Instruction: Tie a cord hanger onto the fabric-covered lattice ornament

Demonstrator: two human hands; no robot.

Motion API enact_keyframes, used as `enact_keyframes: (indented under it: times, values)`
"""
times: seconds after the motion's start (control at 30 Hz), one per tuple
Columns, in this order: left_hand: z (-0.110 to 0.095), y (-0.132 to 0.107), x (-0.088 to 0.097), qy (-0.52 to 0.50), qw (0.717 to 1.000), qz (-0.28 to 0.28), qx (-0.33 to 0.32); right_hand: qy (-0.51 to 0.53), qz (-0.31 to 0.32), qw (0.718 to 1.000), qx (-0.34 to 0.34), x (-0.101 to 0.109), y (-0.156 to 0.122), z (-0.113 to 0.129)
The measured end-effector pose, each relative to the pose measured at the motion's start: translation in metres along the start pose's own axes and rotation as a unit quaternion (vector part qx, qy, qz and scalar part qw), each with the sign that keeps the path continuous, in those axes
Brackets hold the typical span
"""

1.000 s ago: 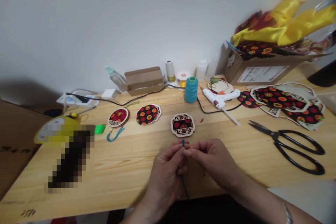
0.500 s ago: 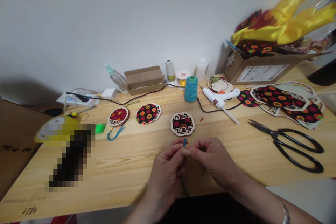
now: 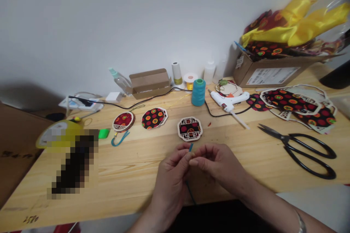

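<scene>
Near the table's front edge, my left hand (image 3: 175,173) pinches a teal cord (image 3: 191,147). A short end sticks up above the thumb and fingers, and a longer length hangs below toward the table edge. My right hand (image 3: 216,162) is closed right against it, thumb and index finger meeting beside the cord. Whatever its fingertips grip is too small to make out. Just beyond both hands lies a lattice-framed ornament (image 3: 190,129) with dark red patterned fabric. A round ornament (image 3: 123,121) with a blue cord loop (image 3: 120,139) rests farther left, beside an octagonal patterned piece (image 3: 154,118).
Black-handled scissors (image 3: 298,149) lie at the right. Behind stand a teal thread spool (image 3: 198,93) and a white glue gun (image 3: 228,100) with its black cable. A cardboard box (image 3: 273,71) overflows with fabric at back right; more fabric pieces (image 3: 294,102) lie before it.
The cord's upper end now leans more to the right, and both hands have shifted very slightly to the left. The objects on the table stay in place.
</scene>
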State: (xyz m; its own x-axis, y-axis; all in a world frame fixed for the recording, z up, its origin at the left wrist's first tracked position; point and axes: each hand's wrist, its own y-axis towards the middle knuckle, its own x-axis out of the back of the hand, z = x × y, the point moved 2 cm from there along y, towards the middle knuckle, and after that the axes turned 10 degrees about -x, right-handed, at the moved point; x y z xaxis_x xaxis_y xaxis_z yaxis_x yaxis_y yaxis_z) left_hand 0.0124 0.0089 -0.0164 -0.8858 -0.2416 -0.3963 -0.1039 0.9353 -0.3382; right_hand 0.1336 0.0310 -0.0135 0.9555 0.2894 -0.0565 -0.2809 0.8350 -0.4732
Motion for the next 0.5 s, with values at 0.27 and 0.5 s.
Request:
enact_keyframes:
  times: [0.27,0.5]
  values:
    - [0.0,0.0,0.001,0.031,0.999,-0.013,0.003,-0.141,-0.148,0.954,0.219,0.01,-0.011,0.015]
    - [0.003,-0.001,0.003,0.061,0.998,0.016,-0.017,-0.145,-0.138,0.964,0.173,0.008,-0.009,0.012]
